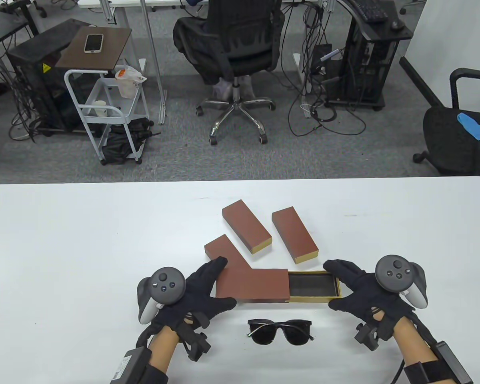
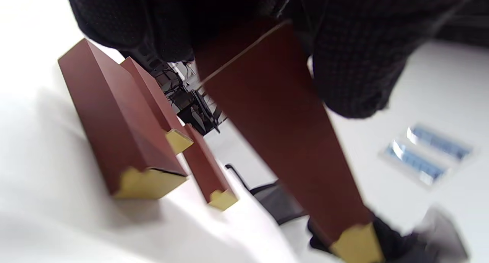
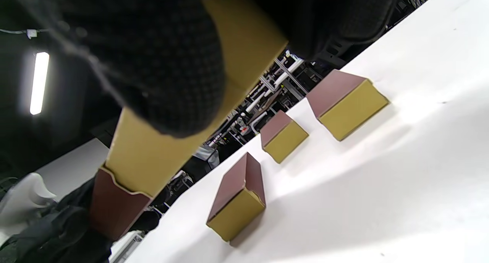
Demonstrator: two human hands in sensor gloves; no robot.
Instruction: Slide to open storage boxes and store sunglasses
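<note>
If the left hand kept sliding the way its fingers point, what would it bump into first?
Probably the closed reddish-brown cardboard box lying behind the open one; the black-gloved left hand has fingertips almost at it already, though depth is unclear.

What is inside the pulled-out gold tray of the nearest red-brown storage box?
The exposed part of the gold tray shows only a dark lining. The rest is hidden inside the red-brown sleeve. The black sunglasses lie on the table.

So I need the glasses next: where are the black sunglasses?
In the table view, the black sunglasses lie on the white table near its front edge, between both hands, just before the half-open brown sliding box.
</note>
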